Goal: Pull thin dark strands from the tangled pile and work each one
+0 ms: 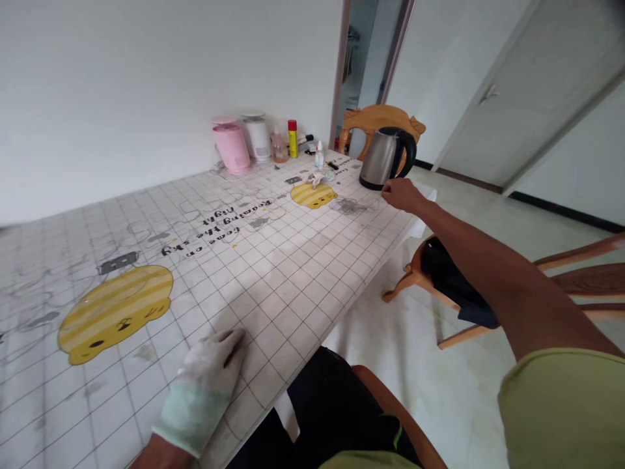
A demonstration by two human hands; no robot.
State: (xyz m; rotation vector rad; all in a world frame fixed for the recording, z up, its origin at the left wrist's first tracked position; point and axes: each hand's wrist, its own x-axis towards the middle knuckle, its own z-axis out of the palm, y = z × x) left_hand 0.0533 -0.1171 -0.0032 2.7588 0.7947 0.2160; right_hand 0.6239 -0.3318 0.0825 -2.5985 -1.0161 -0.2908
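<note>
My left hand (215, 361), in a white glove with a pale green cuff, rests on the grid-patterned tablecloth (288, 286) near the table's front edge. Its fingers bend loosely, with a dark gap beside the thumb, and no object shows in it. My right hand (403, 195) is bare and stretched out to the table's far right corner. Its fingers are curled closed right by the base of a steel electric kettle (379, 159) with a black handle. Whether it touches the kettle or holds anything small, I cannot tell. A crumpled whitish thing (319, 176) lies left of the kettle.
Along the wall stand a pink cylindrical appliance (232, 148), a white one (258, 138), a pinkish bottle (279, 148), a yellow can with a red cap (293, 140) and a small white bottle (319, 156). Wooden chairs stand behind the kettle (381, 116) and at the right (415, 270).
</note>
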